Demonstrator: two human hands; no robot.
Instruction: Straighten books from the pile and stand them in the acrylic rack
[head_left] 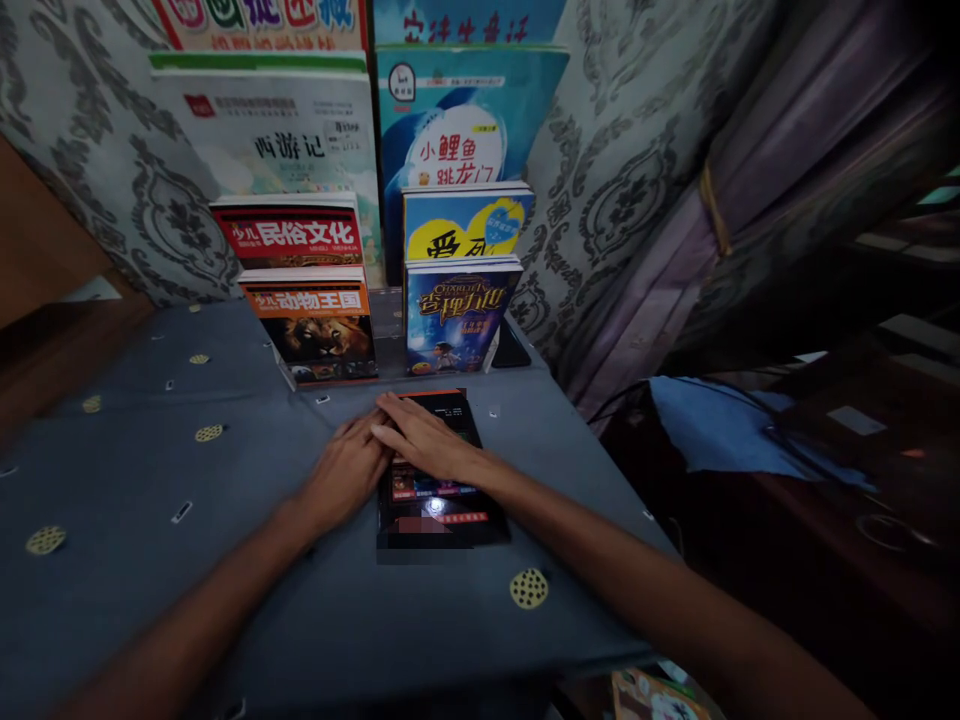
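A dark book (487,505) with small pictures and an orange top edge lies flat on the table. My right hand (424,435) rests on its upper part, palm down with fingers stretched out; its fingertips overlap the fingers of my left hand. My left hand (351,468) lies flat at the book's left edge, partly on the cloth. Neither hand grips anything. Behind them stand an orange book with a lion (322,340) and a blue book (454,320), each in front of a row of upright books.
A grey-blue patterned cloth (150,580) covers the table. Taller books, including a white one (300,130) and a teal one (480,90), stand at the back. A dark flat object (512,350) lies right of the blue book. A purple curtain (645,270) hangs at right.
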